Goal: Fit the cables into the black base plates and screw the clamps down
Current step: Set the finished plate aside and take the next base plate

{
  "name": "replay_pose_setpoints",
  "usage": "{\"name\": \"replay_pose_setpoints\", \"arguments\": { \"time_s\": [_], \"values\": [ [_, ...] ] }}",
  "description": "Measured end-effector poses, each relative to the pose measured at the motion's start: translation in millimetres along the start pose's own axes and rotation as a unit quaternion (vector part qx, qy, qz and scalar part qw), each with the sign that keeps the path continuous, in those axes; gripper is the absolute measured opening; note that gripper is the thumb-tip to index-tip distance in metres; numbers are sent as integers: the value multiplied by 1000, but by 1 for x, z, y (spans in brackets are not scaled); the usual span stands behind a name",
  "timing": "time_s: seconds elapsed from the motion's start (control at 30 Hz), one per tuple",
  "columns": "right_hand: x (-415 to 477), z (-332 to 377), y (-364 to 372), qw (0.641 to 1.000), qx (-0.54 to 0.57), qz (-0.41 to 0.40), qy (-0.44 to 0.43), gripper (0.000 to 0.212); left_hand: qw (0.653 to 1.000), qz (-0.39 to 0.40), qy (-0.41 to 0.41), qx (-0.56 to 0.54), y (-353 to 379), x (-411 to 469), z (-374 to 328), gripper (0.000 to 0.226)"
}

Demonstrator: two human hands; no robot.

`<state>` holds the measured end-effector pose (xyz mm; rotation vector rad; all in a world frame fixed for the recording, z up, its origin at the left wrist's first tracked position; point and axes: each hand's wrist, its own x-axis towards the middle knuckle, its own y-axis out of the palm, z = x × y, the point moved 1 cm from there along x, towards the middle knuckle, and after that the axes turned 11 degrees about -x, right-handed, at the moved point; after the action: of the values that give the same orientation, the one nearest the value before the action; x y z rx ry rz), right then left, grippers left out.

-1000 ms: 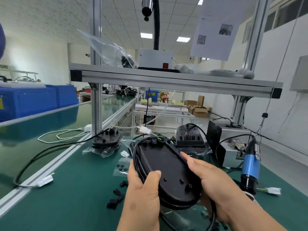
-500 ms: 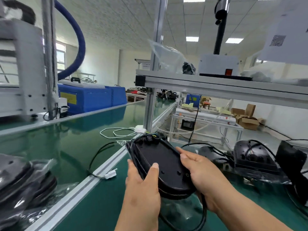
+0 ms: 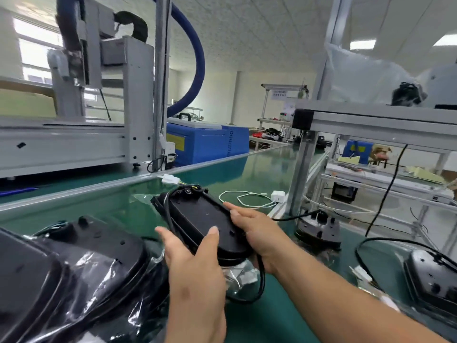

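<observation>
I hold an oval black base plate (image 3: pixel 202 219) in the air above the green conveyor belt (image 3: pixel 118 204). My left hand (image 3: pixel 195 261) grips its near left edge, thumb on top. My right hand (image 3: pixel 254 231) grips its right edge. A black cable (image 3: pixel 257 280) is wound round the plate's rim and hangs in a loop below it. At the plate's far end sit a clamp with coloured wires and a white connector (image 3: pixel 170 179).
A stack of black base plates in clear plastic (image 3: pixel 74 276) fills the lower left. Further plates lie at the right (image 3: pixel 319 229) and far right (image 3: pixel 435 278). A white charger and cord (image 3: pixel 277 196) lie on the belt. An aluminium frame post (image 3: pixel 300 169) stands right of centre.
My view has swung far to the left, bringing the wrapped stack of plates into sight. Both hands have carried the held plate left, towards that stack, and keep the same grip.
</observation>
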<state>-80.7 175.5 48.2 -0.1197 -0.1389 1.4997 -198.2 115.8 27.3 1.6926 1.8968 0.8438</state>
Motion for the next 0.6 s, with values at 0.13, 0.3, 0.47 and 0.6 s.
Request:
{"name": "replay_pose_setpoints", "arguments": {
  "time_s": [0.13,0.3,0.47,0.6],
  "values": [
    [36,-13,19,999,-10,40,-4,28,999,-24,22,22,-11,10,9,99],
    [62,-31,33,998,-6,56,26,28,998,-30,-30,41,-17,16,23,112],
    [81,-29,43,997,-14,66,24,26,996,-15,-61,57,-15,11,32,100],
    [97,-28,44,994,-98,49,2,28,993,3,-116,2,-5,10,32,101]
  ]
}}
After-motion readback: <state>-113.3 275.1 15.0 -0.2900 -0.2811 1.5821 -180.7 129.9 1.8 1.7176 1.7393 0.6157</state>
